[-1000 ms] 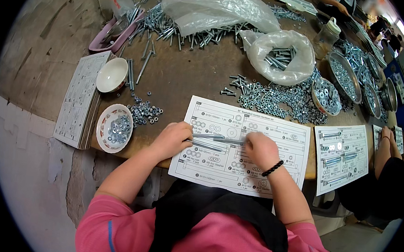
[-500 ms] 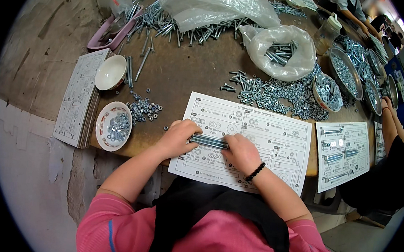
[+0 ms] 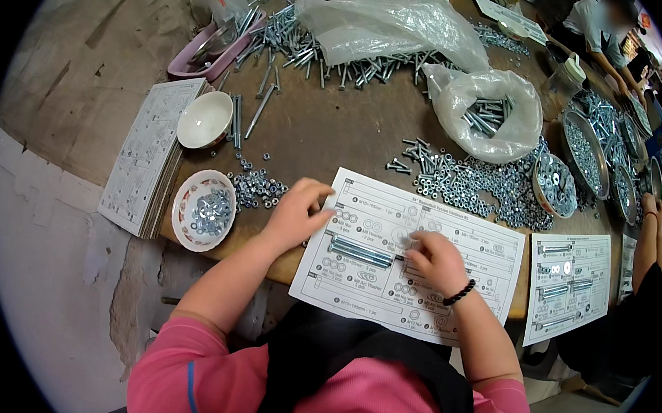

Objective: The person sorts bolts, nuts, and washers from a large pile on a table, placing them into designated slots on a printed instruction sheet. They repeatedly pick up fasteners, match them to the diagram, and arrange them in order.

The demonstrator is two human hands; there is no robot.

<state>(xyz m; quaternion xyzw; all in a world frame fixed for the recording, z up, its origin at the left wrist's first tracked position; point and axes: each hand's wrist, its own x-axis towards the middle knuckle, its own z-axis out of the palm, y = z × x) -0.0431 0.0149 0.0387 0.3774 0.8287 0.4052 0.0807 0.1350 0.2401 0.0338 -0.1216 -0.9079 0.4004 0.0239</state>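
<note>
Several long silver bolts (image 3: 360, 252) lie side by side on a printed hardware sheet (image 3: 363, 289) in front of me. My left hand (image 3: 297, 213) hovers at the sheet's left edge, its thumb and fingers apart with nothing between them. To the right of the bolts, my right hand (image 3: 438, 261) is over the sheet, fingers loosely bent and apart, also holding nothing. A black beaded bracelet (image 3: 460, 293) circles that wrist. Left of my left hand are a pile of small nuts (image 3: 257, 189) and a flowered bowl (image 3: 180, 213) with washers inside.
A white bowl (image 3: 204, 121) rests beside a stack of printed sheets (image 3: 138, 158). Loose nuts (image 3: 478, 188), a plastic bag of bolts (image 3: 449, 111) and a washer bowl (image 3: 543, 208) stand beyond my right hand. Another sheet (image 3: 568, 288) bears hardware. A co-worker's hands (image 3: 651, 206) are at far right.
Both hands have let go of the bolts and drawn apart, the left one leftward, the right one rightward. The bolts stay on the sheet. The whole view has shifted slightly.
</note>
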